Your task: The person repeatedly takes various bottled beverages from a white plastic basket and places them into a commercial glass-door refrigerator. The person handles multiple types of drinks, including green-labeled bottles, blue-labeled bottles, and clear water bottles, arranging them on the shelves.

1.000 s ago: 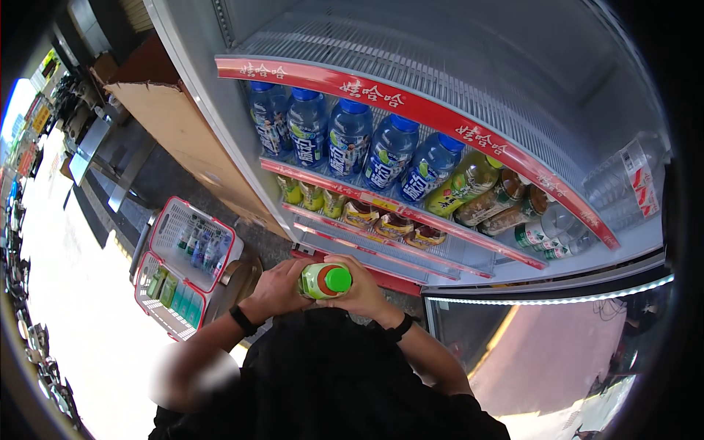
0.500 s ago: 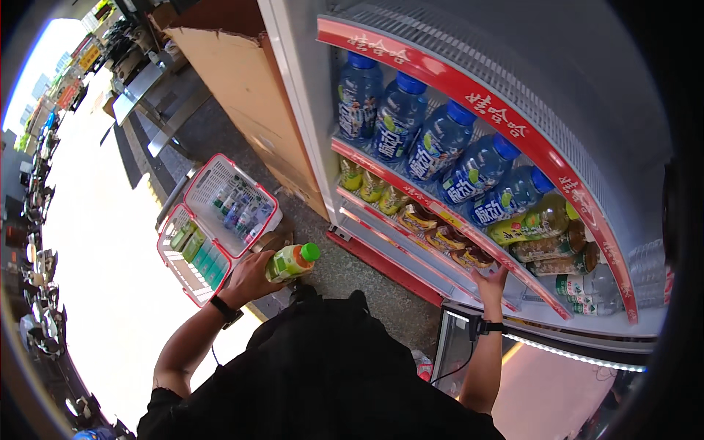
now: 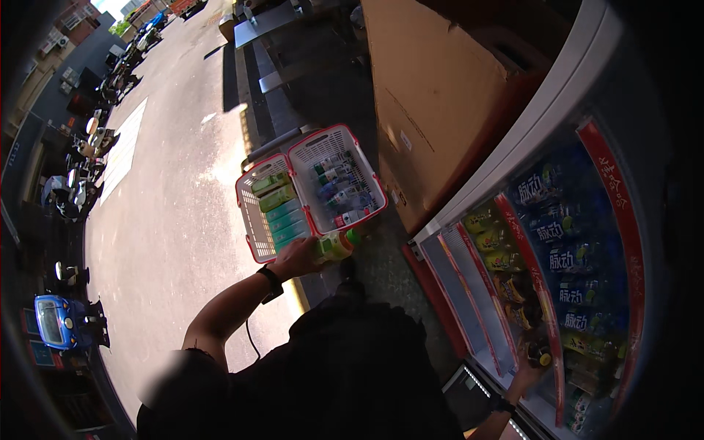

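My left hand [image 3: 295,258] is closed around a drink bottle [image 3: 334,248] with a green cap and a green and orange label, held tilted just in front of two baskets. My right hand [image 3: 526,375] reaches into the open drinks cooler at the lower right. Its fingers are around a dark bottle [image 3: 541,356] with a yellowish cap, at the end of a shelf row; the fingers are partly hidden in shade. The left white basket [image 3: 248,213] with a red rim holds green and teal packs. Beside it, the right white basket [image 3: 378,172] holds several bottles lying down.
Blue-labelled bottles [image 3: 561,260] line a cooler shelf with a red front strip [image 3: 616,191]. A large cardboard box [image 3: 418,95] stands against the cooler. Metal tables [image 3: 265,26] are behind the baskets. Scooters and a blue three-wheeled vehicle [image 3: 59,321] line the road at left.
The view has swung left, bringing the baskets toward the middle. My right hand has gone from the shelf edge to the dark bottle. My left hand still holds the green-capped bottle.
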Tool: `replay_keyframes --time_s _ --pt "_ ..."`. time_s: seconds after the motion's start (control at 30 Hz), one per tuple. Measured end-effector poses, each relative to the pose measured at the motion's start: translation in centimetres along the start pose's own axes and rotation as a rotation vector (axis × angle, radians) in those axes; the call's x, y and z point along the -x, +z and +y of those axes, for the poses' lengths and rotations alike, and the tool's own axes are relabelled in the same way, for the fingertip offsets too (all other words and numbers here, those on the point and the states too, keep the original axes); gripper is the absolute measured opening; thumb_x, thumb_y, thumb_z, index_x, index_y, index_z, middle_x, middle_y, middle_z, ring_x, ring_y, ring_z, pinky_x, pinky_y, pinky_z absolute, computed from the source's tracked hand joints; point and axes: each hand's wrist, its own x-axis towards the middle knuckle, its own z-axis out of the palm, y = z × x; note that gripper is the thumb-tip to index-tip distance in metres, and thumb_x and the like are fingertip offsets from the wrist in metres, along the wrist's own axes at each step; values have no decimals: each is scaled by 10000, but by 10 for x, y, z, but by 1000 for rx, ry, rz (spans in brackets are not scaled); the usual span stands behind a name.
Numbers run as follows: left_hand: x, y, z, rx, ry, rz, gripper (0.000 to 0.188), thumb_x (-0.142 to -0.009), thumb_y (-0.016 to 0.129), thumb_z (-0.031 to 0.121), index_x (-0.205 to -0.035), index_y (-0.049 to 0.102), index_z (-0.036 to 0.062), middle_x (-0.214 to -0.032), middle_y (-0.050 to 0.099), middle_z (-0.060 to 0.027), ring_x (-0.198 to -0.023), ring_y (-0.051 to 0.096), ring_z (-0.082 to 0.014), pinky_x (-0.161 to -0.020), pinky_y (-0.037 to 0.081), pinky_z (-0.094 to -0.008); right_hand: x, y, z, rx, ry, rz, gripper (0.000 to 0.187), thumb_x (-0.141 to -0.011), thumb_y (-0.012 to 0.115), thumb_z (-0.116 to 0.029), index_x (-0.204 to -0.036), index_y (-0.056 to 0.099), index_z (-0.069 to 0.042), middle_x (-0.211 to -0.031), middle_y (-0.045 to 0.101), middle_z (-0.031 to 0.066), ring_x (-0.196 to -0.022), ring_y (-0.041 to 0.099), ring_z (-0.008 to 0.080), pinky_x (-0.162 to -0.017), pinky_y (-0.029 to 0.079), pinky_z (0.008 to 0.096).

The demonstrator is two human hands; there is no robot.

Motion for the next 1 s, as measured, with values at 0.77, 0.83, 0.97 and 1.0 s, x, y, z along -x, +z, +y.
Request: replay_keyframes --time_s 0.77,0.83,0.97,1.0 --pt "-91 21 -291 -116 -504 -44 557 -805 845 382 -1210 623 72 -1160 726 -209 -1133 676 -420 -937 579 -526 153 134 -290 -73 -208 -640 873 -638 908 -45 -1422 527 1 -1303 643 175 -1192 665 317 -1045 543 430" --pt "-111 26 -308 -120 -507 -38 544 -818 835 370 -1220 612 80 -1180 713 -205 -1157 667 -420 -938 579 -535 152 155 -323 8 -282 -685 866 -642 905 -27 -1423 530 -8 -1311 642 172 -1191 668 315 -1050 542 420" --pt "-152 31 -342 -158 -520 1 553 -829 832 361 -1241 588 84 -1216 688 -197 -1203 646 -421 -950 580 -551 155 193 -366 93 -345 -756 861 -670 919 -21 -1438 530 -27 -1331 633 176 -1215 659 327 -1064 532 409" --pt "-162 32 -352 -138 -511 8 612 -814 854 360 -1292 577 95 -1245 694 -229 -1212 643 -459 -976 574 -550 156 199 -373 139 -374 -773 862 -682 934 -36 -1443 529 -34 -1336 630 180 -1227 653 335 -1068 529 414"
